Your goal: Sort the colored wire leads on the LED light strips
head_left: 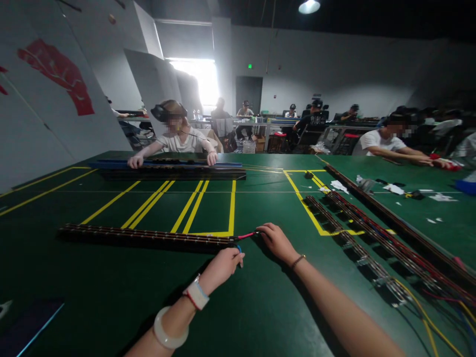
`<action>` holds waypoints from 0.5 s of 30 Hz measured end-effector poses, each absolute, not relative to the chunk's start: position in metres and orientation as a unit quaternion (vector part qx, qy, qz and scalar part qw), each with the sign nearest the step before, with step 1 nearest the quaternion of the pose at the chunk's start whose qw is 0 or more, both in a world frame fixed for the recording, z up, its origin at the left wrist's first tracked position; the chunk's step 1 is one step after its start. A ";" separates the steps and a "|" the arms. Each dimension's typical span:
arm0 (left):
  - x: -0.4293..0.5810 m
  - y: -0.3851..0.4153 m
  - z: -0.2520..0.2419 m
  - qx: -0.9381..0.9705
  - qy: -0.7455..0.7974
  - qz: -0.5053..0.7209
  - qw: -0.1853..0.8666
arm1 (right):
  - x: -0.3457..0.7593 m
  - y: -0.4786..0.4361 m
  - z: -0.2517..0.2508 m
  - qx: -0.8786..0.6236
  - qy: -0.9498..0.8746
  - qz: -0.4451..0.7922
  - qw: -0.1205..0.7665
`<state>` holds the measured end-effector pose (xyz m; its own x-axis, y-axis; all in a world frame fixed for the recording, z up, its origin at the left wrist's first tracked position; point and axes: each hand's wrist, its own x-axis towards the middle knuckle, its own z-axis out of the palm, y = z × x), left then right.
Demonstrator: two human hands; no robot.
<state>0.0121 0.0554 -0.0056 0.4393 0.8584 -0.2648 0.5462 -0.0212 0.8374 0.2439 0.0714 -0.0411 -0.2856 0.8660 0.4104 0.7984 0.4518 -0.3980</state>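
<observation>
A long dark strip (148,239) with thin metal rods along it lies across the table in front of me. From its right end come a short red wire (246,236) and a blue wire (239,248). My left hand (225,265) is closed at that end, its fingertips pinched on the blue wire. Farther right, my right hand (274,240) is closed on the free end of the red wire, drawing it out to the right of the strip. The fingers partly hide both wire ends.
Across the green table (282,297), a person (182,131) handles long blue and black strips (174,171). More wired strips (357,248) lie on the right, with paper scraps (339,186) beyond. Yellow tape (232,208) marks the tabletop. A dark flat device (31,327) lies at lower left.
</observation>
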 end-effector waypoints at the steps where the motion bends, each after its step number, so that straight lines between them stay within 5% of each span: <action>1: 0.010 0.055 -0.002 0.708 0.502 0.160 0.470 | 0.243 0.072 -0.041 -0.520 -0.801 0.057 0.290; 15: 0.018 0.036 0.000 0.749 0.528 0.171 0.363 | 0.241 0.070 -0.042 -0.505 -0.819 0.038 0.272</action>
<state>0.0182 0.0362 -0.0005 0.3847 0.9143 -0.1264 0.6658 -0.1800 0.7241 0.2407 0.0696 -0.0419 -0.3429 0.8466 0.4070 0.8052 0.4881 -0.3368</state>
